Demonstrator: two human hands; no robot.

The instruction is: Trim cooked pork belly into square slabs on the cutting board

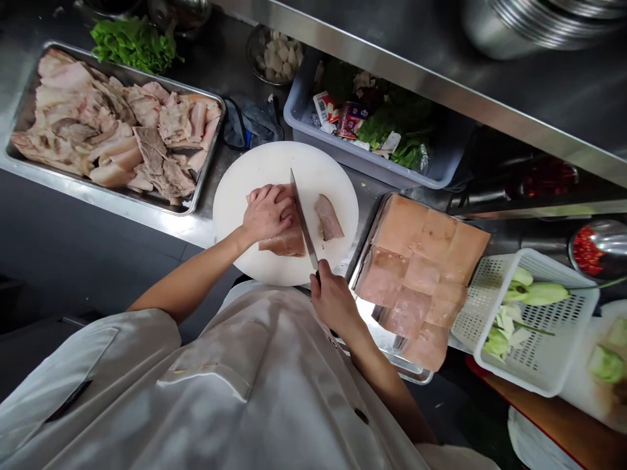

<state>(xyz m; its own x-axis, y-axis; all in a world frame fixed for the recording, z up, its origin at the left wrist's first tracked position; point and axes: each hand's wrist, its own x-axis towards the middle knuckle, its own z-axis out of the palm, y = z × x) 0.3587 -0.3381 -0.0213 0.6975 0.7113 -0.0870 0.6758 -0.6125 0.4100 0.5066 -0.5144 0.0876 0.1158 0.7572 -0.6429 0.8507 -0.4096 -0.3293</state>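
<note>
A slab of cooked pork point(284, 243) with brown skin rests on a round white cutting board point(235, 196). My left hand point(267, 214) presses down on the slab and holds it, fingers bent over its top. In my right hand point(336, 297) is the dark handle of a kitchen knife point(304, 222). Its long blade points away from me and runs along the right edge of the slab. To the right of the blade, apart from it, lies a cut-off strip of pork point(328, 217).
Left stands a metal tray point(215, 150) of meat pieces, with leafy greens point(134, 44) behind. A grey-blue bin point(337, 153) of scraps sits behind the board under a steel shelf point(392, 78). Rightward are stacked pork squares point(416, 274) and a white basket point(539, 378) with vegetables.
</note>
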